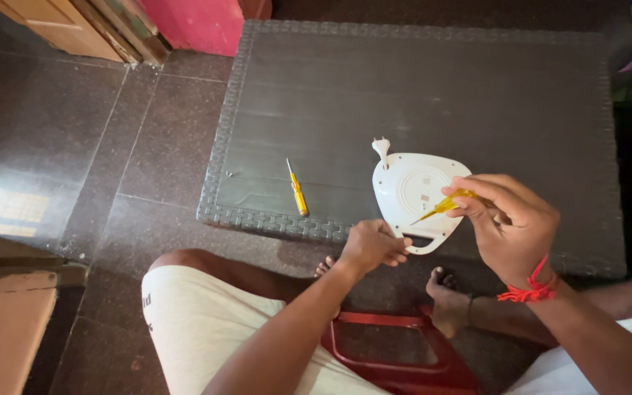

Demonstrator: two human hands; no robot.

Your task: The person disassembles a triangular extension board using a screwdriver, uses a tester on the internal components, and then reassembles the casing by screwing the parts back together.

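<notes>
Two hands are on one white appliance here, a flat rounded thing turned underside-up at the near edge of the dark woven-rim counter. It has a small white plug sticking out at its far end.

Left hand is curled over the near lower edge of the appliance, fingers closed onto the rim right by the handle-shaped cutout, so the thing sits just past and under those fingertips. Right hand is up over the right side of it, fingers pinched tight around the yellow handle of a screwdriver. The thin shaft angles down and left across the white underside, tip close to the lower middle of the shell; can't tell if it's actually touching a screw.

That right wrist has a red thread band on it.

A second yellow-handled screwdriver lies loose on the counter, well to the left of the appliance, nobody touching it. A tiny dark bit sits near the left rim, too small to make out.

Below, the person sits on a red plastic stool, bare feet on the dark tiled floor.
</notes>
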